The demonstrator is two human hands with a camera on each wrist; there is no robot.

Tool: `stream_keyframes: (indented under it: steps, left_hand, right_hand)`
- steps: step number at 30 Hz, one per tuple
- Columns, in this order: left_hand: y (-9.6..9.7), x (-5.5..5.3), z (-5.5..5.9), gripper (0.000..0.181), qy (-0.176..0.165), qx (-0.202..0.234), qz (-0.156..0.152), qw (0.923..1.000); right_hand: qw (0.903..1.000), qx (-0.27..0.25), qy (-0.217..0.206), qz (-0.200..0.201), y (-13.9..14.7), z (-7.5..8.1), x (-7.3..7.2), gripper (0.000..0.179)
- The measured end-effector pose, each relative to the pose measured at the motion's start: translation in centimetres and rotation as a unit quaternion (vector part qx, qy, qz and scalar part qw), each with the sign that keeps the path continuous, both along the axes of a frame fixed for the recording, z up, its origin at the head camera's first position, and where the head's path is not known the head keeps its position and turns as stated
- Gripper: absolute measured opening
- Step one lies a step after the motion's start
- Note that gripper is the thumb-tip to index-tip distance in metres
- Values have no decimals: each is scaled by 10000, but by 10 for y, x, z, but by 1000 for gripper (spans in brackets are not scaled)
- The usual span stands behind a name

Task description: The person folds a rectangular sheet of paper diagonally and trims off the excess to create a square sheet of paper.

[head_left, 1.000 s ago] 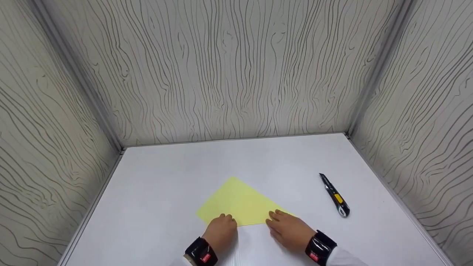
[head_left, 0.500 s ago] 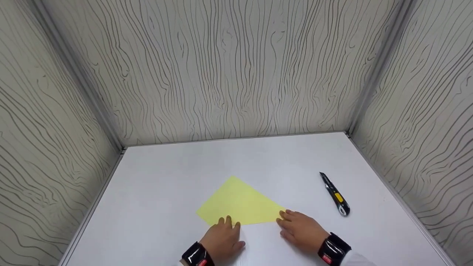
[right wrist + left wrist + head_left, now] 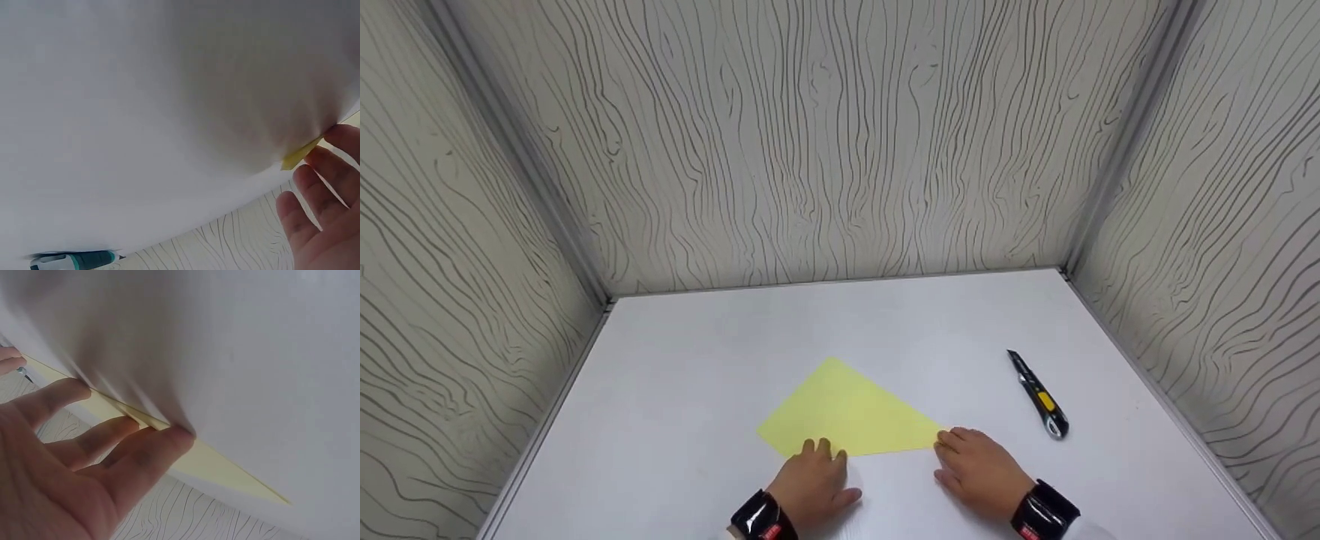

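Note:
A sheet of yellow paper (image 3: 847,412), folded along its near edge, lies flat on the white table. My left hand (image 3: 812,484) rests its fingertips on that near edge, left of the middle, with the thumb spread to the right. In the left wrist view, the fingers (image 3: 140,455) press along the paper's edge (image 3: 225,472). At the paper's right corner, the fingertips of my right hand (image 3: 982,472) touch the yellow sheet. The right wrist view shows the corner (image 3: 301,154) poking out under the extended fingers (image 3: 326,169).
To the right of the paper lies a black and yellow utility knife (image 3: 1039,395), its tip pointing away. The white table (image 3: 697,360) is enclosed by wood-grain patterned panels (image 3: 840,150) at the back and both sides. Both wrists wear black bands.
My right hand has slid right along the paper's near edge to its corner. My left hand's fingers have spread, with the thumb now out to the right. The paper stays in place.

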State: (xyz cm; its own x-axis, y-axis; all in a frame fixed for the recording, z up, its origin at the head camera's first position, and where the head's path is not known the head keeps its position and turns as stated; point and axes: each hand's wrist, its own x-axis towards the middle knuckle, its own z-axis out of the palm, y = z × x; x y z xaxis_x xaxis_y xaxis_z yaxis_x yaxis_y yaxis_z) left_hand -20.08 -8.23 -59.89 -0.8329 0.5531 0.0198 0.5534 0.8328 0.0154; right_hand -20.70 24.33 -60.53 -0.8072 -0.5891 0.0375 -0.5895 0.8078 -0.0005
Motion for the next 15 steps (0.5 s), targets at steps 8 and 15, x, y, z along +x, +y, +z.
stream_keyframes:
  steps: [8,15]
  left_hand:
    - [2,-1,-4,61,-141,384,71,9991]
    - [3,-5,-1,59,-404,685,255,9965]
  right_hand:
    - [9997,103,60,-234,-1,-4,7,50]
    - [9983,-128,-345,-451,-5,1,3,48]
